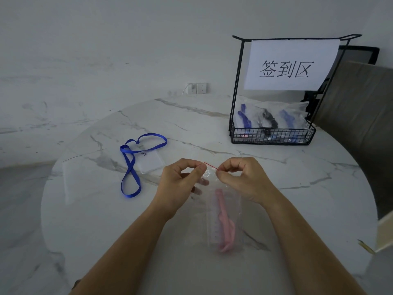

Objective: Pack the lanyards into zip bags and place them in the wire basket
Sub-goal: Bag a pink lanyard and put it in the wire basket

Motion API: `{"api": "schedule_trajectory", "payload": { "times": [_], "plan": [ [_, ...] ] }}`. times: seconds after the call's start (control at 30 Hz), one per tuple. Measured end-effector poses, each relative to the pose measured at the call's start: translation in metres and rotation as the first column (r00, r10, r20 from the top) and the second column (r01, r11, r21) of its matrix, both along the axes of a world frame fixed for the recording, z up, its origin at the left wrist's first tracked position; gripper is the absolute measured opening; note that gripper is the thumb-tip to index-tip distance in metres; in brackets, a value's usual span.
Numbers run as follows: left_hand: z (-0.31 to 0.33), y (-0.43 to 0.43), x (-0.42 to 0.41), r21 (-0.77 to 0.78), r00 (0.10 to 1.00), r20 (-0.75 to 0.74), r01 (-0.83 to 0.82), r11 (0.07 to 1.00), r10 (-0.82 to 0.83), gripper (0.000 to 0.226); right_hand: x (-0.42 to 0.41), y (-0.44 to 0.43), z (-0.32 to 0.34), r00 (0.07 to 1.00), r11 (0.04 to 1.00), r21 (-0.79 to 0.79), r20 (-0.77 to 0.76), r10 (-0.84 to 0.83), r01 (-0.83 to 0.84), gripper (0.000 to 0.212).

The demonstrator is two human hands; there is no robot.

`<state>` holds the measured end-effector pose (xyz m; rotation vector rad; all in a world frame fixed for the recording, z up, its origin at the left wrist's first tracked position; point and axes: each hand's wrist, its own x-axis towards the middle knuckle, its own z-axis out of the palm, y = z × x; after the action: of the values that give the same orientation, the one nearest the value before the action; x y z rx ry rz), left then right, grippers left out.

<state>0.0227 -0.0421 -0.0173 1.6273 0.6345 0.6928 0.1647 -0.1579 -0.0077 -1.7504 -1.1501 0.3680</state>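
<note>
Over marble table (pixel 191 124), left hand (pixel 180 179) and right hand (pixel 242 177) pinching zip bag (pixel 235 201) top edge, blue lanyard (pixel 130 166) well apart

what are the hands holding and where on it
The clear zip bag, pinched at its top edge by the red zip strip: left hand on its left side, right hand on its right. A pink lanyard is inside.

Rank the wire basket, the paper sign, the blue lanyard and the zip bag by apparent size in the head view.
1. wire basket
2. paper sign
3. zip bag and blue lanyard: about alike, and the bag is nearer the camera, so unranked.
</note>
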Motion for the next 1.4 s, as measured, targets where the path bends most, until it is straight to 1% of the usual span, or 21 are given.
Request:
{"api": "schedule_trajectory", "payload": {
  "times": [0.2,0.43,0.6,0.73,0.77,0.9,1.0,1.1,1.17,1.23,1.3,1.4],
  "plan": [
    [0.003,0.003,0.000,-0.083,0.995,0.088,-0.045,0.995,0.053,0.015,0.005,-0.001,0.002,1.000,1.000,0.017,-0.030,-0.005,0.006,0.021],
    [0.002,0.005,-0.001,-0.133,0.992,0.109,-0.055,0.990,0.070,0.013,0.006,-0.001,0.001,0.996,1.000,0.031,-0.092,0.001,0.002,0.014],
    [0.002,0.007,-0.002,-0.181,0.981,0.155,-0.089,0.979,0.118,0.014,0.007,0.001,0.002,0.993,1.000,0.028,-0.121,-0.003,0.006,0.011],
    [0.002,0.004,-0.001,-0.284,0.970,0.237,0.007,0.959,0.063,0.021,0.003,0.002,-0.001,0.991,0.999,0.036,-0.132,0.029,-0.025,0.014],
    [0.002,0.004,-0.001,-0.292,0.967,0.250,0.025,0.956,0.051,0.023,0.002,0.003,-0.002,0.990,0.999,0.037,-0.136,0.034,-0.029,0.014],
    [0.002,0.007,-0.003,-0.277,0.959,0.281,0.035,0.960,0.045,0.014,0.004,0.001,0.000,0.988,0.999,0.032,-0.156,0.013,-0.009,0.011],
    [0.003,0.010,-0.004,-0.294,0.951,0.297,0.010,0.956,0.081,0.025,0.007,0.000,0.001,0.985,0.998,0.046,-0.169,-0.026,0.034,0.010],
    [0.003,0.010,-0.004,-0.321,0.946,0.311,0.018,0.947,0.087,0.028,0.006,0.001,0.001,0.986,0.998,0.047,-0.162,-0.026,0.034,0.007],
    [0.003,0.008,-0.003,-0.356,0.947,0.314,0.057,0.933,0.062,0.039,0.004,0.001,0.000,0.986,0.998,0.052,-0.166,-0.017,0.026,0.008],
    [0.003,0.006,-0.003,-0.358,0.954,0.299,0.073,0.931,0.040,0.049,0.004,0.000,0.000,0.986,0.998,0.059,-0.168,-0.010,0.020,0.008],
    [0.003,0.006,-0.003,-0.341,0.955,0.291,0.054,0.938,0.051,0.050,0.005,-0.001,0.001,0.984,0.998,0.060,-0.178,-0.013,0.024,0.008],
    [0.005,0.009,-0.004,-0.351,0.947,0.306,0.020,0.936,0.094,0.043,0.008,-0.001,0.002,0.978,0.996,0.076,-0.207,-0.035,0.052,0.011]
  ]
}}
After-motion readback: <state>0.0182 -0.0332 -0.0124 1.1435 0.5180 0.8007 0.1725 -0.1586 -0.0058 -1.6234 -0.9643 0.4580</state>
